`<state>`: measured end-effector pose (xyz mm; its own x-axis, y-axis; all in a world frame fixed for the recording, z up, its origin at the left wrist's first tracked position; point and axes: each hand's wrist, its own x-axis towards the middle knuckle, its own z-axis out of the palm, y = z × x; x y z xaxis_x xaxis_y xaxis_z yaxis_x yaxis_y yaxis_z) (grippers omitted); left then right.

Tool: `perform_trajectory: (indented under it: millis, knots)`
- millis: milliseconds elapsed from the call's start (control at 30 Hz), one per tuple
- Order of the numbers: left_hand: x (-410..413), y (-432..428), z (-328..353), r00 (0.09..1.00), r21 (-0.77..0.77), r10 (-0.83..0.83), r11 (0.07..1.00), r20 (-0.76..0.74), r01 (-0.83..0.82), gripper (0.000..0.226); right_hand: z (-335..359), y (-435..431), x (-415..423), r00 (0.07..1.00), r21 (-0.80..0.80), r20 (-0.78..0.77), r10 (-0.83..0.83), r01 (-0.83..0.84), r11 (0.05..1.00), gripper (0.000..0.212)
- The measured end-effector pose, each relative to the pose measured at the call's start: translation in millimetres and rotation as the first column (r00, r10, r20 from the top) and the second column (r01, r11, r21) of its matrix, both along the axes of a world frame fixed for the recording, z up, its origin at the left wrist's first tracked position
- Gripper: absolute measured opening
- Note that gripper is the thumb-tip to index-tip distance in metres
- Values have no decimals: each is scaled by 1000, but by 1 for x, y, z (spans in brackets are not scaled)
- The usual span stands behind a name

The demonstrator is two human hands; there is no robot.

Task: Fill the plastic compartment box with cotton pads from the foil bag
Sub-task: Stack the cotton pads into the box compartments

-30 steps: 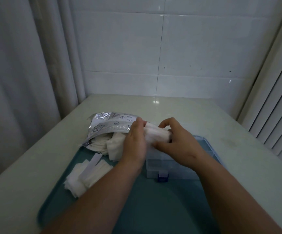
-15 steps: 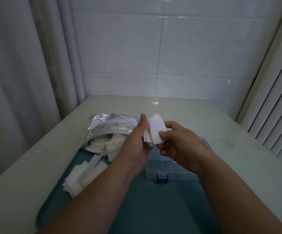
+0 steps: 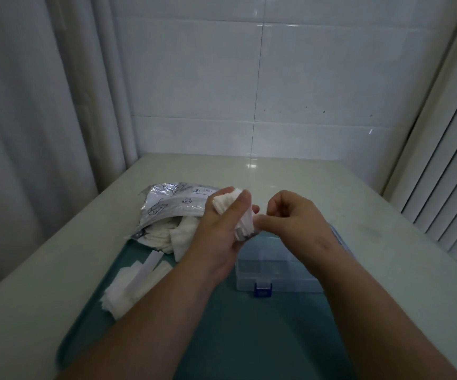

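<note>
My left hand [image 3: 219,231] grips a small stack of white cotton pads [image 3: 228,202] above the clear plastic compartment box [image 3: 276,272]. My right hand [image 3: 290,218] pinches the stack's right edge with thumb and forefinger. The box has a blue latch at its front and sits on a teal tray [image 3: 249,338]; both hands hide most of its top. The silver foil bag [image 3: 175,204] lies open at the tray's far left corner, with white pads spilling from its mouth [image 3: 167,237].
A loose pile of white cotton pads [image 3: 131,286] with a paper strip lies on the tray's left side. The tray rests on a pale table [image 3: 386,242]. A curtain hangs at the left, a tiled wall behind, slatted blinds at the right.
The stack of pads has turned in my hands. My left hand now wraps it from the left, and my right hand has shifted to pinch its right edge.
</note>
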<state>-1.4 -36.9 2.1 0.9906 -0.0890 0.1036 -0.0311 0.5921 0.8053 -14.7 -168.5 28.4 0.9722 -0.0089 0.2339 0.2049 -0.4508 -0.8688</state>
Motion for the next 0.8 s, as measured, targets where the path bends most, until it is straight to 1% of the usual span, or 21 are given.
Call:
perform_trajectory:
  millis: [33, 100, 133, 200, 267, 333, 400, 467, 533, 600, 667, 800]
  knots:
    - [0, 0, 0, 1000, 24, 10, 1000, -16, -9, 61, 0, -2, 1, 997, -41, 83, -5, 9, 999, 23]
    - [1, 1, -1, 999, 88, 12, 996, -34, -9, 59, 3, -7, 0, 982, -121, 182, 59, -37, 992, 40]
    - [0, 2, 0, 999, 121, -2, 993, -42, 7, 60, 4, -9, -1, 975, -165, 195, 108, -76, 983, 49]
    - [-1, 3, 0, 998, 183, -49, 981, -48, 57, 60, 6, -10, 0, 964, -232, 176, 197, -154, 960, 66]
    - [-3, 5, 0, 993, 219, -109, 969, -39, 115, 57, 4, -9, 0, 957, -271, 145, 253, -208, 940, 72]
    - [-4, 5, 0, 989, 252, -146, 957, -20, 147, 53, 3, -8, 0, 958, -312, 150, 243, -187, 931, 62]
    - [-5, 5, 1, 989, 254, -145, 956, -33, 149, 53, 3, -8, 0, 962, -323, 200, 188, -117, 939, 48]
    - [-4, 4, 3, 988, 201, -124, 969, -93, 140, 57, 3, -10, 0, 961, -286, 243, 133, -60, 956, 38]
    - [-3, 5, 4, 979, 103, -126, 984, -160, 144, 51, 4, -11, 1, 962, -228, 251, 106, -47, 973, 29]
    - [-2, 7, 4, 966, -9, -160, 987, -203, 162, 39, 5, -13, 2, 964, -168, 243, 107, -67, 983, 24]
    - [0, 9, 3, 959, -74, -187, 982, -215, 175, 34, 6, -16, 4, 968, -132, 225, 113, -85, 988, 21]
    - [0, 10, 2, 958, -30, -158, 987, -238, 155, 34, 5, -23, 7, 974, -18, 198, 110, -109, 994, 18]
